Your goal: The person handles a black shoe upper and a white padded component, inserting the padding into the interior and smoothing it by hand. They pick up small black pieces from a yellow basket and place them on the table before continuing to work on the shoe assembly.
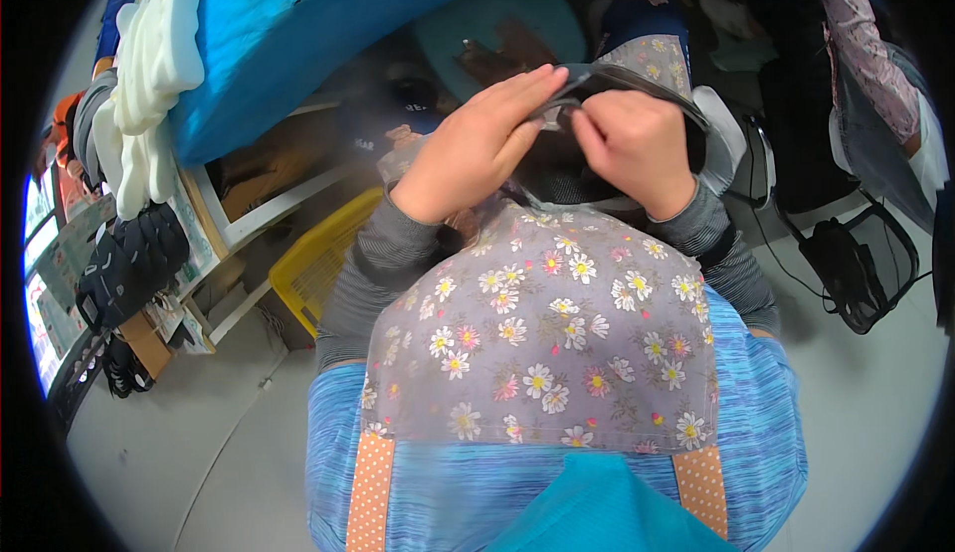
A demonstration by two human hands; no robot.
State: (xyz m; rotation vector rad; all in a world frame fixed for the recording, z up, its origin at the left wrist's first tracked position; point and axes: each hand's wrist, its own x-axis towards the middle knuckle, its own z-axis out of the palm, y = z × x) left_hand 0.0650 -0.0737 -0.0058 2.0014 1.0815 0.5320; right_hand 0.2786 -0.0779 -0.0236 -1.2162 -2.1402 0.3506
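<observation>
Two bare hands meet above the lap at a dark piece with a curved, band-like rim [632, 75], its exact kind too hidden to tell. The left hand [482, 144] lies with its fingers straight and pressed together, fingertips at the left end of the rim and thumb tucked close; whether it pinches anything, I cannot tell. The right hand [637, 144] is curled into a loose fist around part of the piece, thumb pointing toward the left fingertips. Below them a grey daisy-print apron [562, 353] covers a blue streaked garment [766, 423], with orange polka-dot straps [370, 502] at its lower corners. To the left stand a yellow plastic basket [316, 269] and a blue-covered counter [288, 45], with white wavy-edged foam pieces [159, 55] at the counter's end.
</observation>
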